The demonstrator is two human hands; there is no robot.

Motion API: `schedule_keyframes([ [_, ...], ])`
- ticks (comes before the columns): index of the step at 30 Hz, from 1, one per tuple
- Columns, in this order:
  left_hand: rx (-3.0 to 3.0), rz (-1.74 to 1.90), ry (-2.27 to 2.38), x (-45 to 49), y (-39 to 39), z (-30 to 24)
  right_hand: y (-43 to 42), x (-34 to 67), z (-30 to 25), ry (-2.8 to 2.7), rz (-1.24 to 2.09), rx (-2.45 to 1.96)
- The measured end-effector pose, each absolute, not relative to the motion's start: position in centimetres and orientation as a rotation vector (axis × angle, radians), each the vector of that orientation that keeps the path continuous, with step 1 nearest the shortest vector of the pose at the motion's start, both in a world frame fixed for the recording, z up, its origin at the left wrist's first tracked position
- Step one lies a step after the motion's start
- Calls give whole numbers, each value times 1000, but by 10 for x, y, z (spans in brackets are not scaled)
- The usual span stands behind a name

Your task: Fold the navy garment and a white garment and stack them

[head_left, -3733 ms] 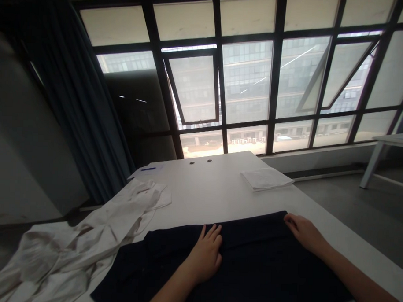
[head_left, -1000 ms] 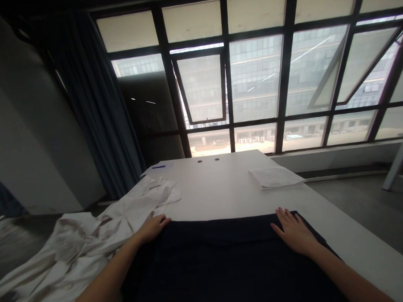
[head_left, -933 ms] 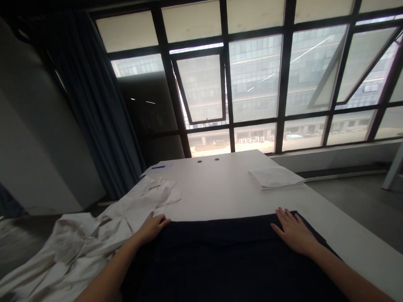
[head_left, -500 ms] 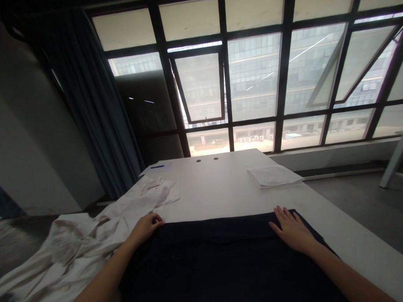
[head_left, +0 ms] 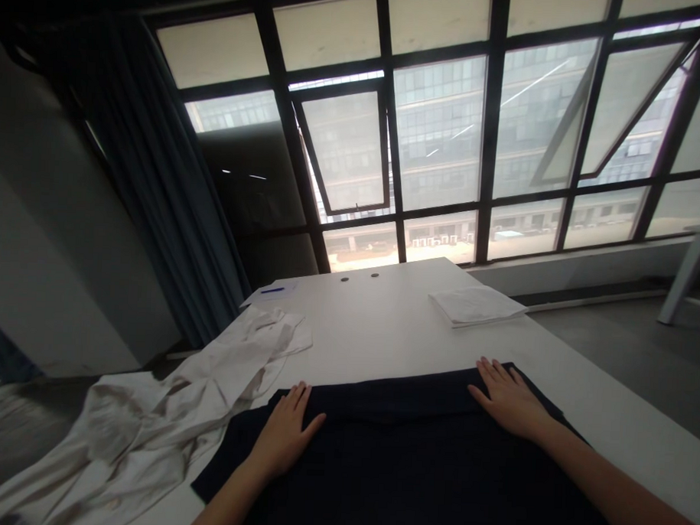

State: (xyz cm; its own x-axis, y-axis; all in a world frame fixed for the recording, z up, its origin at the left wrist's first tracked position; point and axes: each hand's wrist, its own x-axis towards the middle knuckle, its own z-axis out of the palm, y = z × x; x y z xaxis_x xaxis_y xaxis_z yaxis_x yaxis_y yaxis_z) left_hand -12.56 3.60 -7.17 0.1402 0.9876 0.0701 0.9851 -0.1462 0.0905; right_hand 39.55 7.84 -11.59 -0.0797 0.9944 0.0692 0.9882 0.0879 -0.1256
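left hand [head_left: 283, 436] has moved onto the dark cloth [head_left: 412, 464] and lies flat and open; right hand [head_left: 509, 402] lies flat too, and neither grips.

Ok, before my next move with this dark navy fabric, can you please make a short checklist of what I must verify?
Left hand flat on the dark navy fabric: ok.
Right hand flat on the fabric: ok.
Far edge of the fabric lying straight on the white rectangular table: ok.
Crumpled white cloth off the fabric: cannot tell, they lie very close.
Folded white cloth apart from the right hand: ok.
Near end of the fabric: cannot tell, out of view.
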Motion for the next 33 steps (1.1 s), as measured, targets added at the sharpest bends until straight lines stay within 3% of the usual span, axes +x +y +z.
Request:
schedule_keyframes([
  [9,2342,47,2062,-104,28,-50,82,403,-114,-2259,102,-2006],
  [14,2469,240,1512,-24,-5,-30,67,388,-93,-2264,75,-1845],
  [18,2532,185,1258,18,-21,-30,31,356,-63,-2407,436,-1427],
  [23,2512,162,1319,15,-19,-43,7,334,-45,-2604,727,-1216],
  [33,2558,379,1516,16,-15,-46,10,287,-43,-2626,647,-1176],
])
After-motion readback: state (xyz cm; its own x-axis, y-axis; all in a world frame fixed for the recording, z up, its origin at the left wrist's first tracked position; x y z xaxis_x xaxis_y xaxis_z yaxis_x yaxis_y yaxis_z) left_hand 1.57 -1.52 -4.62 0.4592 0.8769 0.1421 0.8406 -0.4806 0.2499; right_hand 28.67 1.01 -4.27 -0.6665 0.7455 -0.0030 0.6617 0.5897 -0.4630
